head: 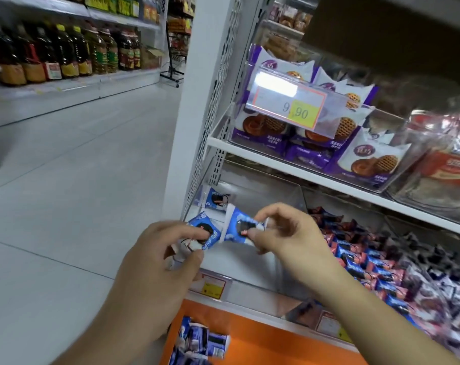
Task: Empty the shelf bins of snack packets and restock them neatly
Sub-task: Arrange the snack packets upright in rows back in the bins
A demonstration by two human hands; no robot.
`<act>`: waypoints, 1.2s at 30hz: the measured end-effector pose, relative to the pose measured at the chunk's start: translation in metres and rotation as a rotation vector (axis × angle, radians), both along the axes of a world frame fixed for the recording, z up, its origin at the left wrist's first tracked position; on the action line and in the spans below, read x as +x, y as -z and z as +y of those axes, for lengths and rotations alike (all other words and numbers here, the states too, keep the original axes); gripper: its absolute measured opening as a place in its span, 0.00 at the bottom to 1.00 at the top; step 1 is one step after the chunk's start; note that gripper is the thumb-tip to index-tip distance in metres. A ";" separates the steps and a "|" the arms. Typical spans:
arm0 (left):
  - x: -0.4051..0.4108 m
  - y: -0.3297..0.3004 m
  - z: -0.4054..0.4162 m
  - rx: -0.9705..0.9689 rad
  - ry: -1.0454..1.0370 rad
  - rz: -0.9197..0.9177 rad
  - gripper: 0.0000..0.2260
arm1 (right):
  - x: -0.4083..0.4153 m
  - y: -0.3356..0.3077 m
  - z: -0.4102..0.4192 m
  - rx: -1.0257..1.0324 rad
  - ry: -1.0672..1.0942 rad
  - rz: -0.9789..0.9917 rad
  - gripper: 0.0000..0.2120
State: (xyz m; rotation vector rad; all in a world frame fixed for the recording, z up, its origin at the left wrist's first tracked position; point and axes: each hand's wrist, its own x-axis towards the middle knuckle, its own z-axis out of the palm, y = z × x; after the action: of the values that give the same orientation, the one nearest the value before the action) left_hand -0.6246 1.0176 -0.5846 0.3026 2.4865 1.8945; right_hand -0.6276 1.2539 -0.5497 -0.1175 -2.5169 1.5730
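Far up and left of the hands, a row of oil bottles [65, 55] stands on a shelf across the pale tiled floor [79, 167]. Above the hands hangs a price tag [289, 102] reading 9.90. Below them runs an orange panel [263, 343].

One head-worn view looks forward and down, close over the shelf [329, 180] at two o'clock, floor [79, 167] at ten.

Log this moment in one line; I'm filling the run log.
left hand: holds blue packet | right hand: holds second blue packet | clear bin: nearly empty
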 end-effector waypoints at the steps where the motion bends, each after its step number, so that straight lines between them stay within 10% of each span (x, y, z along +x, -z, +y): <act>1: -0.001 0.002 -0.001 -0.022 -0.014 0.019 0.16 | -0.014 0.007 0.007 0.003 0.074 -0.010 0.09; 7: -0.005 0.013 0.002 -0.083 -0.017 0.094 0.19 | -0.099 0.052 0.032 0.356 0.350 -0.048 0.08; 27: -0.014 0.024 0.000 -0.109 0.095 0.117 0.19 | -0.165 0.127 0.046 0.590 0.480 -0.139 0.08; 36: -0.004 0.016 0.003 -0.040 0.127 0.023 0.25 | -0.095 0.060 0.021 0.606 0.252 -0.148 0.29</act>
State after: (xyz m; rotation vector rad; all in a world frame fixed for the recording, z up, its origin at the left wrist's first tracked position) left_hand -0.6282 1.0206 -0.6007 0.4723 2.4509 1.8009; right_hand -0.7226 1.2753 -0.6096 -0.4568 -2.8296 0.6920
